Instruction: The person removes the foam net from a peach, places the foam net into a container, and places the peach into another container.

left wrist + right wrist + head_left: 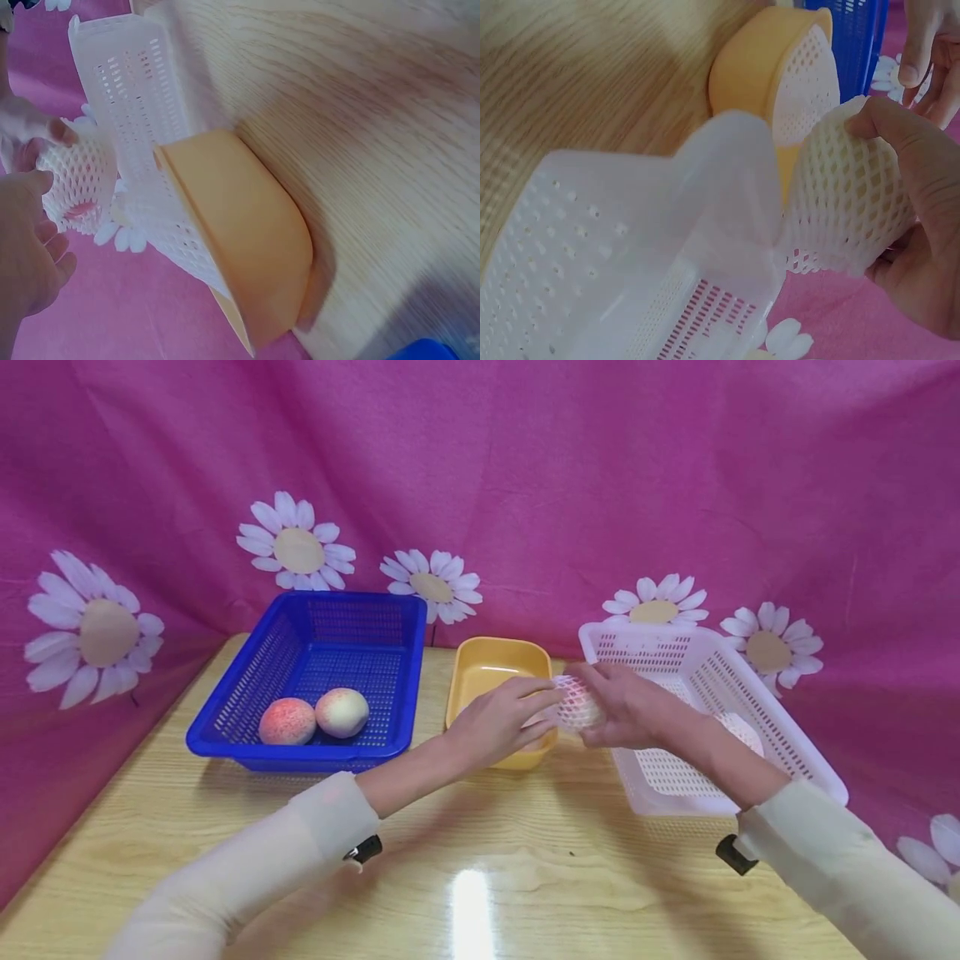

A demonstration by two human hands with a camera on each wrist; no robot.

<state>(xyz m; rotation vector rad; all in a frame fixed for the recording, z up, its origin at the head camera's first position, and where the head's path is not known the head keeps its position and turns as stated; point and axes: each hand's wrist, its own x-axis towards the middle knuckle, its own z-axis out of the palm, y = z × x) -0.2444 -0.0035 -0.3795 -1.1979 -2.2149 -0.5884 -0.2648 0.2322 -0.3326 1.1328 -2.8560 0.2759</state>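
Observation:
My right hand (626,706) grips a peach in a white foam net (577,703), held up between the yellow box and the white basket. In the right wrist view the thumb of that hand presses on the netted fruit's upper side, and pale yellow skin shows through the mesh. My left hand (498,718) reaches over the yellow box (501,647), its loosely bent fingers right beside the net's left end. Another white foam net (806,86) lies in the yellow box. Two bare peaches (342,712) rest side by side in the blue basket (405,693).
The white basket (795,735) stands at the right, with another netted fruit (741,731) partly hidden behind my right forearm. All containers sit on a wooden table (540,877). A pink cloth with daisies (525,485) hangs behind.

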